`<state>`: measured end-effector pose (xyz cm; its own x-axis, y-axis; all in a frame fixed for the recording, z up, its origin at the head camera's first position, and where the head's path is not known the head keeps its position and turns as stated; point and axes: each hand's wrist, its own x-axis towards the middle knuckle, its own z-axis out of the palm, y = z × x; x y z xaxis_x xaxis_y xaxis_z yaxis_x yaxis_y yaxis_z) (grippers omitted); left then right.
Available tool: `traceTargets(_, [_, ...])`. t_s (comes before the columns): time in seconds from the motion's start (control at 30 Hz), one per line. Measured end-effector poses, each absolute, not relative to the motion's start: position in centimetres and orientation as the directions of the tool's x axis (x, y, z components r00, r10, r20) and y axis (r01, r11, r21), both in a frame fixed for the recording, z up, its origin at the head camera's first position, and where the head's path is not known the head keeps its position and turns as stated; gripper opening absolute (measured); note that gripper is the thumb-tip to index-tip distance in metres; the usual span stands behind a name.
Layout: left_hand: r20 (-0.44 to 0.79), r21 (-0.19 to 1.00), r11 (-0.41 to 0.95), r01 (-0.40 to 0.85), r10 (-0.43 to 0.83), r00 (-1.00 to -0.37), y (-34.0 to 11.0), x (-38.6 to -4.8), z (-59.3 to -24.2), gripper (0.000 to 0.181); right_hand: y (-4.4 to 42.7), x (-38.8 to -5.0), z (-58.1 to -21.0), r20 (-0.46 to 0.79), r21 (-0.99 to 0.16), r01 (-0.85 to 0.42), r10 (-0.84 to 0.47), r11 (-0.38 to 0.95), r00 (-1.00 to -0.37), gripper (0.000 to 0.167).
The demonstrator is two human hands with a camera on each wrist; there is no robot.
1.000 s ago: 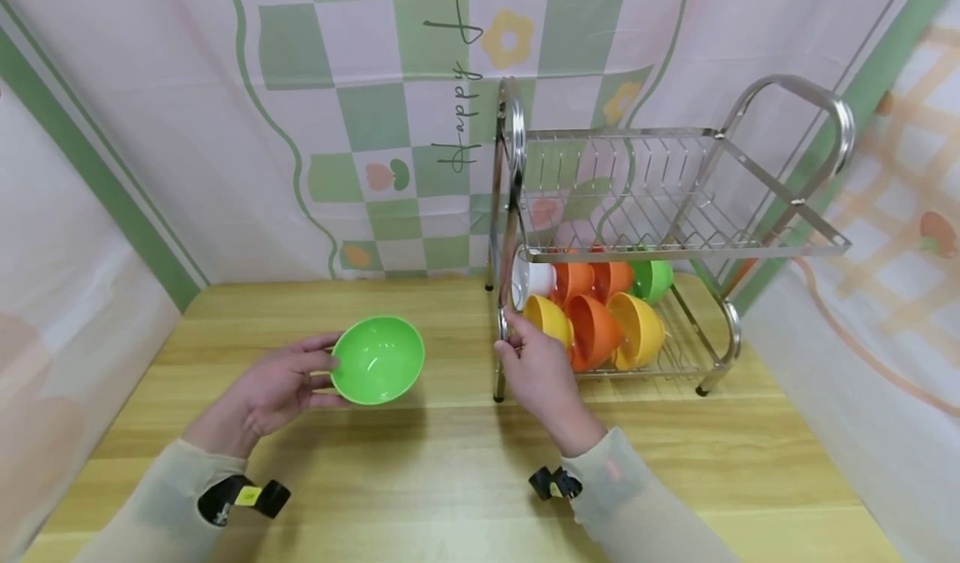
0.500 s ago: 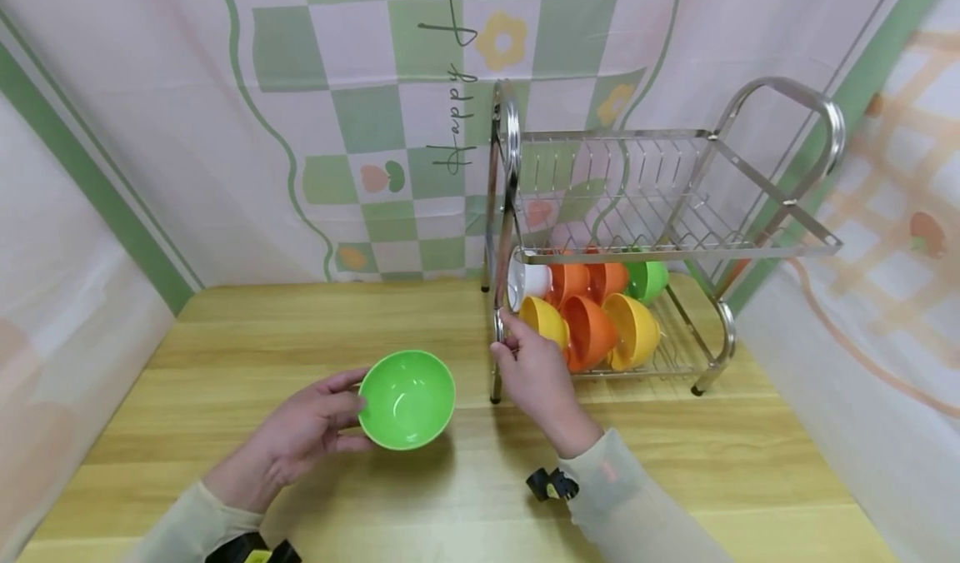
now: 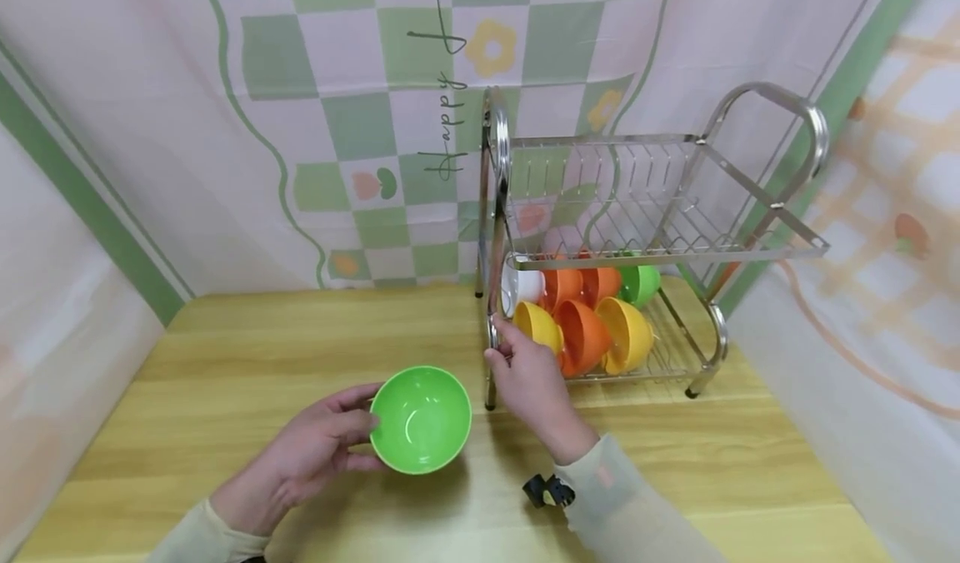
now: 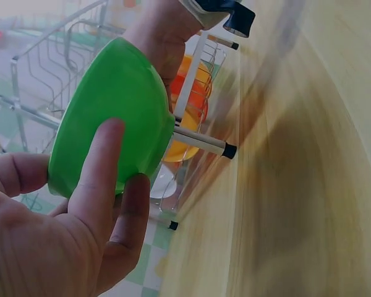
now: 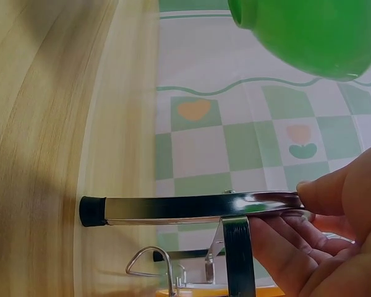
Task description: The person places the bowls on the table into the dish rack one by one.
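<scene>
My left hand [image 3: 318,446] grips a green bowl [image 3: 422,420] by its left side, thumb at the rim and fingers beneath. The bowl hangs above the table, its opening tilted toward the head camera. In the left wrist view the fingers [image 4: 99,173] lie against the bowl's outer wall [image 4: 120,111]. My right hand [image 3: 532,388] pinches the near left post of the metal dish rack [image 3: 492,296]; thumb and fingers around this post show in the right wrist view [image 5: 266,203]. On the rack's lower shelf, bowls lean on edge: yellow [image 3: 628,336], orange [image 3: 582,338], green [image 3: 639,284] and white [image 3: 522,286].
The rack's upper wire shelf [image 3: 615,221] overhangs the back row of bowls. Wooden table surface [image 3: 262,355] stretches left of the rack. A patterned cloth [image 3: 360,130] hangs behind the table and along its sides.
My left hand has carried the green bowl right and nearer to me, toward the rack's near left foot. The right hand keeps its hold on the post. The head view has shifted slightly.
</scene>
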<state>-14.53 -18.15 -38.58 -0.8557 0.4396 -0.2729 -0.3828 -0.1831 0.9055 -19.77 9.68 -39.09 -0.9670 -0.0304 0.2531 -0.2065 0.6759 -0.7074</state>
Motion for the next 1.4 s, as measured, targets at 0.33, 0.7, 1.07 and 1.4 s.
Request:
traceTargets(0.33, [-0.282,0.903,-0.187,-0.387,0.421,-0.862,-19.4,-12.5,-39.2,0.065,8.6,-18.2,-40.4,0.206,-0.727,-0.199,-0.068,0.658,-0.976,0.050])
traceTargets(0.7, [-0.265,0.900,-0.209,-0.382,0.434,-0.861,-19.4,-12.9,-39.2,0.063,8.9,-18.2,-40.3,0.238,-0.709,-0.215,-0.059,0.671,-0.970,0.049])
traceTargets(1.07, [-0.251,0.907,-0.209,-0.364,0.425,-0.870,-18.6,-13.6,-39.2,0.064,10.0,-18.8,-39.3,0.107,-0.806,-0.109,-0.037,0.582,-0.994,0.058])
traceTargets(1.4, [-0.245,0.909,-0.213,-0.358,0.423,-0.872,-18.3,-14.0,-39.0,0.065,11.7,-17.3,-35.8,0.081,-0.850,-0.117,-0.092,0.514,-0.992,0.057])
